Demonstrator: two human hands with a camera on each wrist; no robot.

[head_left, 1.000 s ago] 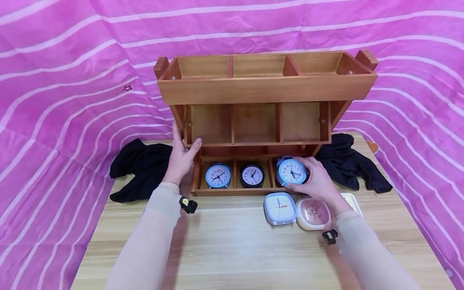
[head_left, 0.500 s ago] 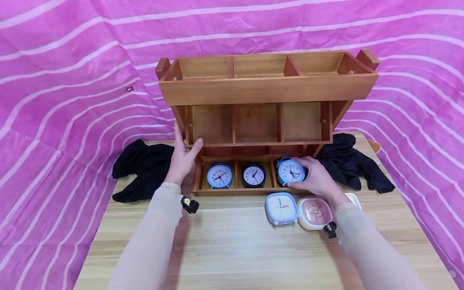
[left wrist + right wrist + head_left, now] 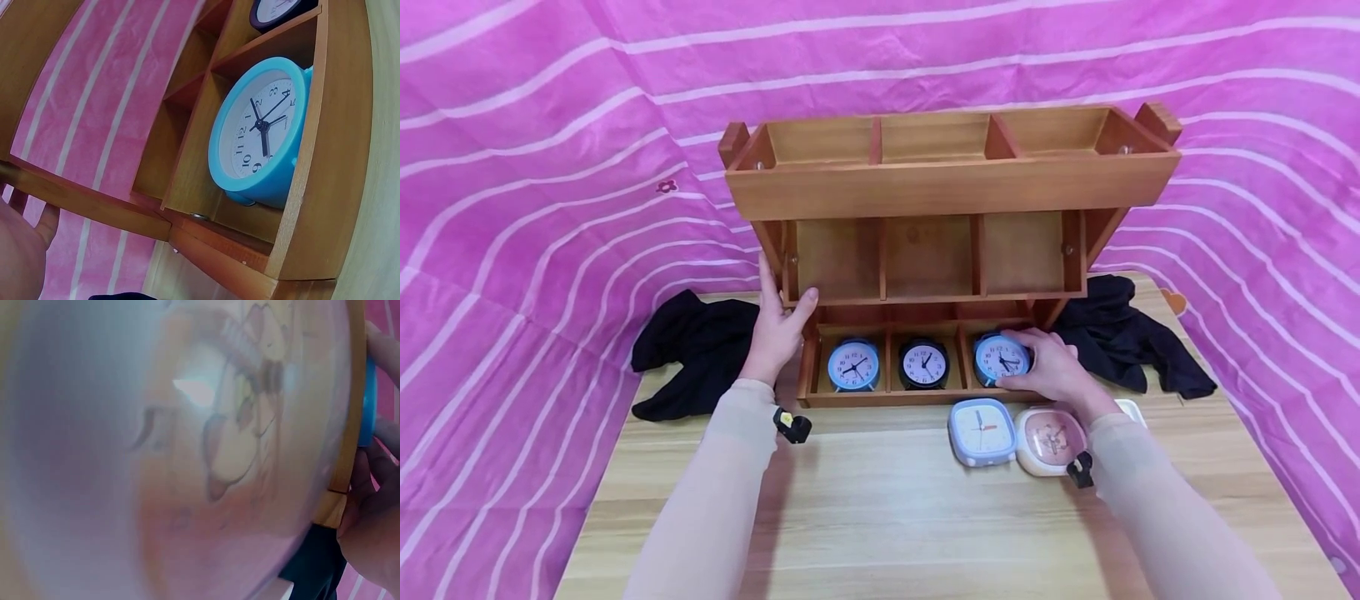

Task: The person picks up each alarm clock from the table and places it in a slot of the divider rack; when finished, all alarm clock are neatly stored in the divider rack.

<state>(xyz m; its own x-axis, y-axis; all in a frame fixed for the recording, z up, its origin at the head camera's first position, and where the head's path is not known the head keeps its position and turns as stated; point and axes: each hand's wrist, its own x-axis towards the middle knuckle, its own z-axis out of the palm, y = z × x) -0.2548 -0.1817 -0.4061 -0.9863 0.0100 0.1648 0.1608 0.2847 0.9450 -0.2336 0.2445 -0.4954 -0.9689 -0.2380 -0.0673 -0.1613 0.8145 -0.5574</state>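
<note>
A tiered wooden box [image 3: 951,185] with three rows of compartments stands at the back of the table. The left hand [image 3: 772,333] holds its left side at the middle tier, thumb in front; in the left wrist view the fingertips are hidden behind the wood. With the right hand [image 3: 1051,367], a blue alarm clock [image 3: 997,357] is gripped in the bottom tier's right compartment, its right edge covered by the fingers. Another blue alarm clock [image 3: 853,365] sits in the left compartment, and a black alarm clock [image 3: 924,364] in the middle one.
In front of the box lie a light-blue square clock [image 3: 982,432] and a pink-faced clock [image 3: 1051,440], under the right wrist. A white object [image 3: 1131,410] is partly hidden by the right sleeve. Black cloths [image 3: 696,354] flank the box.
The blue clock in the right hand has sunk lower and stands more upright in the right compartment. The left hand stays on the box side.
</note>
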